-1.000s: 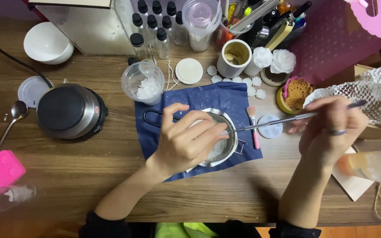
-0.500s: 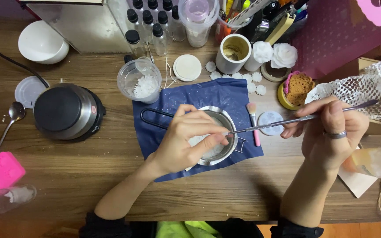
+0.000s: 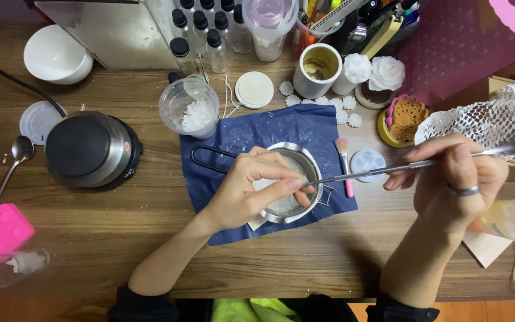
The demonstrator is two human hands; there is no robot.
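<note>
Two hands: left hand (image 3: 248, 194), right hand (image 3: 457, 182). One metal pot (image 3: 296, 179) at centre, one blue cloth (image 3: 269, 134), one hot plate (image 3: 90, 149) at left, one white bowl (image 3: 54, 56) upper left, one spoon (image 3: 16, 155).

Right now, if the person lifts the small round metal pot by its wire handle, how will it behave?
The small round metal pot is probably light, since its wall looks thin. Lifted by the thin wire handle alone, it may tilt, as the handle sticks out to one side. The left hand rests over it, while the right hand holds a long metal rod reaching inside.
</note>
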